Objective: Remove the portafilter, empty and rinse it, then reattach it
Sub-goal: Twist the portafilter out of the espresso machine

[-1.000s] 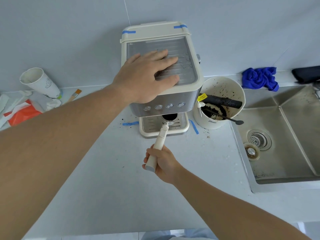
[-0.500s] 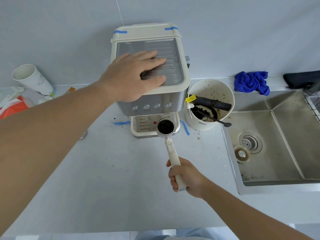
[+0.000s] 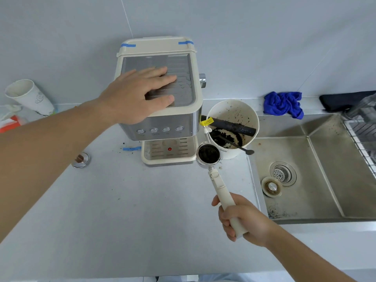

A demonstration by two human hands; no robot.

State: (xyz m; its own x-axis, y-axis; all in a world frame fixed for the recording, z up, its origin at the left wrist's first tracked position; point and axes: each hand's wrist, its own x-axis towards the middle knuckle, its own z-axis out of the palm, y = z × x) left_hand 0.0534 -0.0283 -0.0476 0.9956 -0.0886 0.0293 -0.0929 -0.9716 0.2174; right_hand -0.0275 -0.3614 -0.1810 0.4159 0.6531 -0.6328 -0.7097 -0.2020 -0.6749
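Fingers of our right hand (image 3: 242,218) curl round the cream handle of the portafilter (image 3: 218,178), basket full of dark grounds, held clear of the coffee machine (image 3: 160,110) beside the white bucket (image 3: 234,127). Our left hand (image 3: 138,94) lies flat on the machine top, fingers straight.

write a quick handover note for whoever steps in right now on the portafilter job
Left hand: flat on top of the cream and steel espresso machine, bracing it.
Right hand: grips the cream handle of the steel portafilter.
The portafilter is off the machine, basket up with dark grounds inside, held beside the white knock bucket, left of the steel sink.
Done: removal.
Left: knock out the grounds, rinse, reattach.
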